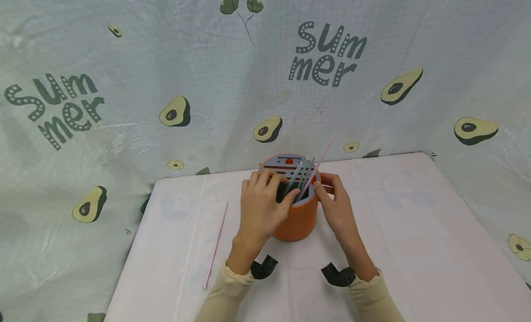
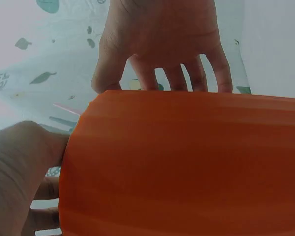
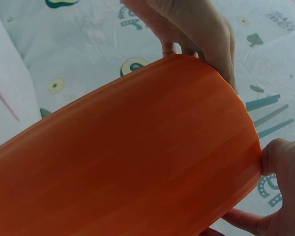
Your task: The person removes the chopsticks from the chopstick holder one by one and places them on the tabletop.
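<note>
An orange round container point(image 1: 296, 223) stands on the table, its grey top point(image 1: 285, 160) cut with slots and a larger opening. Blue-green thin sticks point(image 1: 293, 178) and a pink stick point(image 1: 325, 151) lean out of that opening. My left hand point(image 1: 263, 206) grips the container's left rim, thumb near the opening; whether it also touches a stick cannot be told. My right hand point(image 1: 336, 206) holds the right rim, with its thumb on the near edge and fingers behind. In the right wrist view, the orange wall point(image 3: 128, 147) hides part of both hands.
A second pink stick point(image 1: 216, 243) lies on the white table point(image 1: 415, 248), left of the container. Behind the table hangs a pale cloth point(image 1: 215, 73) printed with avocados. Black bands point(image 1: 338, 276) sit at both wrists.
</note>
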A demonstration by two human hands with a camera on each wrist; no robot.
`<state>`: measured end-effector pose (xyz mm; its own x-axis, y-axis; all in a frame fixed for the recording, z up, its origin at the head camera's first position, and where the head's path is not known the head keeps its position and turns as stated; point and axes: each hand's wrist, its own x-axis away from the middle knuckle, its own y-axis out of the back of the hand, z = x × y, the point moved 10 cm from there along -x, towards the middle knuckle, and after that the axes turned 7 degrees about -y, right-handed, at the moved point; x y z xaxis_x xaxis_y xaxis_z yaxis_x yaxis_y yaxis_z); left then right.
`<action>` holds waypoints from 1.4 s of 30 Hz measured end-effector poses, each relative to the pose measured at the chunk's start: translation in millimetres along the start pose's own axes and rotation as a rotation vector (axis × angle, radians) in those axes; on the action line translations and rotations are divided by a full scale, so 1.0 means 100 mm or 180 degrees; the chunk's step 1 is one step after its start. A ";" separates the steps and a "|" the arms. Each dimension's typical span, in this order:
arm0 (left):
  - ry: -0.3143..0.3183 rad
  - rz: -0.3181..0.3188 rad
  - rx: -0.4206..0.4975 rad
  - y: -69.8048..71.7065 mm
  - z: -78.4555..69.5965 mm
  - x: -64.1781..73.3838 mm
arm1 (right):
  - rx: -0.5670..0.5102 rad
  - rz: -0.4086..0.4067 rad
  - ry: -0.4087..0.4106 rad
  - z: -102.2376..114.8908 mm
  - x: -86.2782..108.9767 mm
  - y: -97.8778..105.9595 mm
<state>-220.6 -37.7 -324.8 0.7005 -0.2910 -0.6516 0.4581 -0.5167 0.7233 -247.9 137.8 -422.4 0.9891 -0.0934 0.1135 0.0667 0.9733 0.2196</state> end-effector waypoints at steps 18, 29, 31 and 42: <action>0.0134 -0.0116 0.0135 0.00 0.01 -0.01 | -0.0019 0.0063 0.0012 -0.02 -0.02 -0.01; 0.0221 -0.0244 0.0347 0.08 0.06 -0.01 | -0.0047 0.0063 0.0049 -0.02 -0.03 0.00; 0.0247 -0.0306 0.0464 0.10 0.08 -0.01 | -0.0050 0.0061 0.0064 -0.02 -0.03 0.00; 0.0408 -0.0845 0.1839 0.27 0.24 -0.03 | -0.0058 0.0056 0.0085 -0.03 -0.01 0.01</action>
<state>-223.6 -70.0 -308.6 0.6801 -0.0137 -0.7329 0.2815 -0.9183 0.2784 -248.8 139.1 -424.9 0.9933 -0.0709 0.0912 0.0515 0.9785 0.1999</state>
